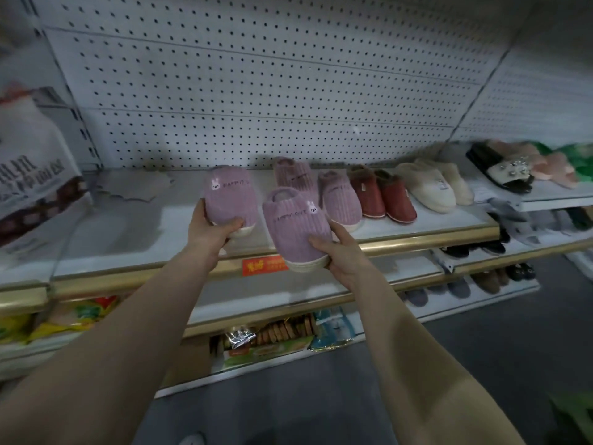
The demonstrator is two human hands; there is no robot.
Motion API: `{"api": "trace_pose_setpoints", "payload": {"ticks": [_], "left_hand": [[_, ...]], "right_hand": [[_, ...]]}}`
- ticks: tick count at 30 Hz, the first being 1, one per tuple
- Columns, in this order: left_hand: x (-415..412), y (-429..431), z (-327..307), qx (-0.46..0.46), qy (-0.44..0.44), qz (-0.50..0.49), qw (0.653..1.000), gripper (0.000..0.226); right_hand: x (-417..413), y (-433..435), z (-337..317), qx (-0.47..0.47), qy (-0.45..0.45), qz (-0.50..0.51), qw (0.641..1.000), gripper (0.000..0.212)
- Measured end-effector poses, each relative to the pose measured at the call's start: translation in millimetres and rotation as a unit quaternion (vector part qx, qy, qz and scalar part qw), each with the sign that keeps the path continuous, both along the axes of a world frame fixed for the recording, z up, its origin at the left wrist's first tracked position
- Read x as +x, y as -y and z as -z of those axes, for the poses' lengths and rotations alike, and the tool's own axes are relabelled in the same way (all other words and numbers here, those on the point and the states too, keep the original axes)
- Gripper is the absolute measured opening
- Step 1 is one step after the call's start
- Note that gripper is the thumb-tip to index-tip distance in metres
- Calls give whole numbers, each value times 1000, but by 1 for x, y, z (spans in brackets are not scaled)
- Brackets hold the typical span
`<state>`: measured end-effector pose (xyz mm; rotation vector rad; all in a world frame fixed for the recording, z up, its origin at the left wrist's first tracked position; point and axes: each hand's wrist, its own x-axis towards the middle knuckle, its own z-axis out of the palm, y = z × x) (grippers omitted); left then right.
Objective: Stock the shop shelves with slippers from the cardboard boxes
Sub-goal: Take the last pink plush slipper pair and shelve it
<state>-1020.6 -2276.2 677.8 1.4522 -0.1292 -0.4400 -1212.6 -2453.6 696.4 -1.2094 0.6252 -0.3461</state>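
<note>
Placing pair: left hand (210,231) grips one purple slipper (229,197) over shelf (134,226); right hand (341,252) grips other purple slipper (296,224) at shelf edge. Set toes outward, aligned beside shelved purple pair (321,191).

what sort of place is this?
Probably a small shop aisle: shelves with a pegboard back, red slippers set out as a pair, an orange price label on the shelf edge, snack packets lower down.
</note>
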Motion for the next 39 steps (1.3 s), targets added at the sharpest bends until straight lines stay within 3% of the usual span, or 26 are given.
{"api": "trace_pose_setpoints", "payload": {"ticks": [5, 8, 12, 16, 20, 22, 27, 31, 35, 39], "left_hand": [[51, 14, 12, 52, 9, -18, 998, 95], [83, 17, 33, 91, 7, -28, 995, 113], [94, 12, 33, 166, -3, -3, 986, 118], [99, 12, 30, 352, 66, 32, 933, 118], [105, 12, 33, 430, 193, 62, 880, 125], [105, 15, 31, 433, 241, 66, 866, 117], [107, 21, 25, 386, 322, 61, 862, 74], [101, 25, 15, 354, 385, 42, 851, 44], [87, 33, -7, 294, 371, 85, 877, 39], [73, 50, -20, 238, 413, 147, 867, 37]], "right_hand": [[40, -1, 4, -22, -16, 17, 999, 43], [69, 0, 11, -24, -42, 37, 998, 60], [102, -7, 11, -34, -79, 37, 996, 81], [122, -14, 14, -35, -96, 37, 994, 81], [127, -17, 18, -45, -107, 41, 992, 70], [132, -16, 19, -84, -119, 33, 989, 68], [146, -11, 12, -177, -168, 25, 970, 67], [145, -7, 5, -197, -191, 32, 961, 64], [138, -3, -1, -233, -194, 39, 952, 58], [120, 1, -18, -324, -210, 39, 922, 52]]}}
